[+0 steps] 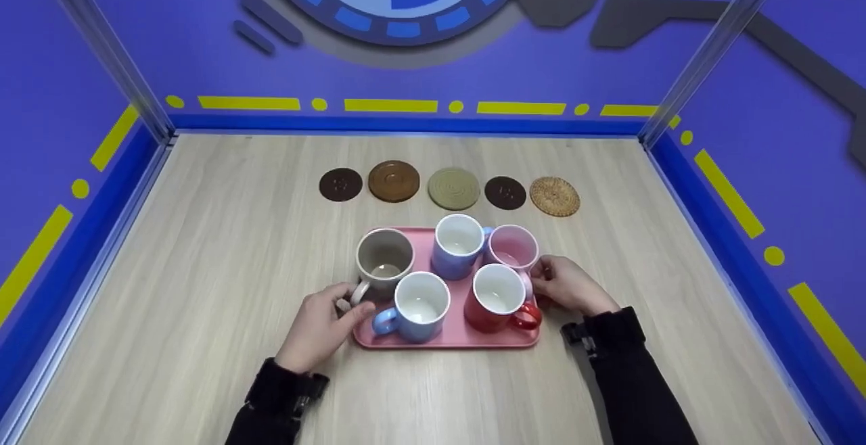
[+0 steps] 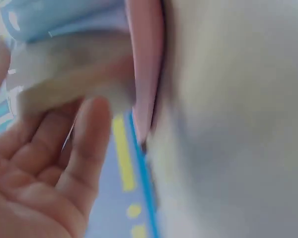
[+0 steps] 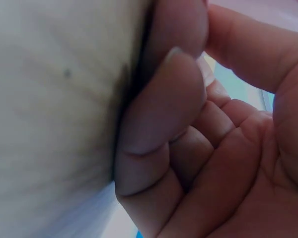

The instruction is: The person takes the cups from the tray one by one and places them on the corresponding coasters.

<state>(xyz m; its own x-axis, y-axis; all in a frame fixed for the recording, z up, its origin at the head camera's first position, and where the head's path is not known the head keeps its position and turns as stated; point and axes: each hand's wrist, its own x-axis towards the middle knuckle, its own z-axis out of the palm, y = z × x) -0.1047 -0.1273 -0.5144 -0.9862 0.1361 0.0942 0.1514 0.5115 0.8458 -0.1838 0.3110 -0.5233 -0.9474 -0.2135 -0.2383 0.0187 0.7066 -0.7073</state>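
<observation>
Head view, pink tray (image 1: 454, 320), five mugs (image 1: 453, 264), left hand (image 1: 321, 323) loosely spread, nine o'clock, right hand (image 1: 567, 284) pinching tray, three o'clock

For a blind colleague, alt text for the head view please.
A person's left hand and right hand flank a pink tray holding a greyish mug, two blue mugs, a pink mug and a red mug. Five round coasters line the table beyond it.
</observation>
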